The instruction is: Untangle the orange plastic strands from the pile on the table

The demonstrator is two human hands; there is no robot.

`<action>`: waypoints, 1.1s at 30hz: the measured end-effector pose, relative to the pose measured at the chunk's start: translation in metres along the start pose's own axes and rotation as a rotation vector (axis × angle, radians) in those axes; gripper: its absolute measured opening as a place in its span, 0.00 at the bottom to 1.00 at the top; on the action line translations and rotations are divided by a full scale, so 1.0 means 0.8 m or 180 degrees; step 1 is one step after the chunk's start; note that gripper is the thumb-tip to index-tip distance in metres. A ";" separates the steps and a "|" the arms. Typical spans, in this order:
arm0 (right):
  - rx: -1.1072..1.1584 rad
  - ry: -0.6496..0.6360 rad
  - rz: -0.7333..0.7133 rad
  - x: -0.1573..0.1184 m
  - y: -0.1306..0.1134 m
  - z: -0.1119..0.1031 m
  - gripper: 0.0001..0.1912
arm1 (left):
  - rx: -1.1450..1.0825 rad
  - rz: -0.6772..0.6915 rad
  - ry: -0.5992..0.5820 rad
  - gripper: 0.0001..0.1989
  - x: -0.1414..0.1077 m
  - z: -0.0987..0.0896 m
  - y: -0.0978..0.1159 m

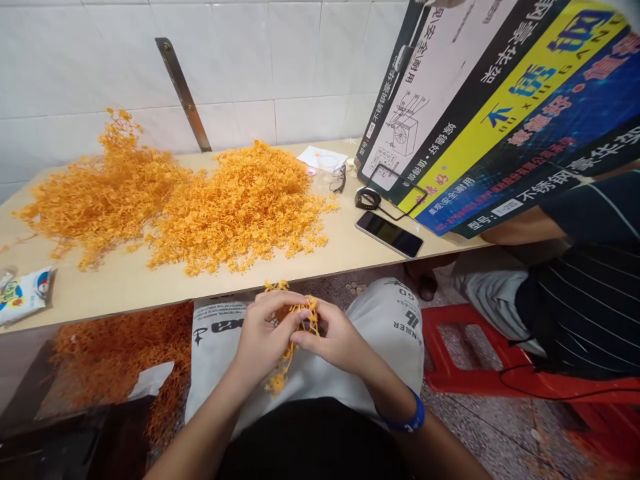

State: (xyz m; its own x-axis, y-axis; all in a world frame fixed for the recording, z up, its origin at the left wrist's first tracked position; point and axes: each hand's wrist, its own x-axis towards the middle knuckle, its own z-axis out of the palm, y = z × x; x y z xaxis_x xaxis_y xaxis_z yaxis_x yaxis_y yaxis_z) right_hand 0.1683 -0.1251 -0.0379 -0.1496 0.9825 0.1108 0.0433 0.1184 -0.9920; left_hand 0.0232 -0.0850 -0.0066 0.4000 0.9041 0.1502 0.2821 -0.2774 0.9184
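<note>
Dangling from the fingers of both hands, an orange sprig (278, 383) is over the lap (213, 367), short of the front edge of the table (123, 288). The left hand (264, 333) and right hand (341, 339) curl nearly closed around it. Bare tabletop separates that edge from the orange heap (240, 207); a phone (389, 234) lies close to the edge, rightward.

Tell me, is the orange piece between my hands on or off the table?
Off the table: left hand and right hand hold the orange piece over the lap.
</note>
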 end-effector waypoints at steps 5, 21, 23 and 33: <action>0.0367 -0.0045 -0.0021 0.008 0.004 0.010 0.08 | 0.0373 0.0363 0.0032 0.06 0.002 -0.002 -0.008; -0.0538 -0.0442 -0.0532 0.023 0.009 -0.001 0.14 | -0.0886 -0.0197 -0.1254 0.16 0.022 -0.018 -0.025; -0.0774 -0.0400 -0.0715 0.023 0.011 0.002 0.15 | -0.0871 -0.0281 -0.1060 0.17 0.024 -0.016 -0.025; -0.0547 -0.0561 -0.0964 0.022 -0.011 -0.004 0.18 | -0.1832 -0.0682 -0.0195 0.21 0.065 -0.019 -0.014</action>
State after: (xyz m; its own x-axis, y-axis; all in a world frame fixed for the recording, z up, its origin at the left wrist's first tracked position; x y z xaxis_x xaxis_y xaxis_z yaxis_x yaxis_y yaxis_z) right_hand 0.1684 -0.1088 -0.0269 -0.3478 0.8614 0.3702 0.1338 0.4364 -0.8897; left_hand 0.0275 -0.0303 -0.0032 0.4407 0.8953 -0.0650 -0.1474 0.1436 0.9786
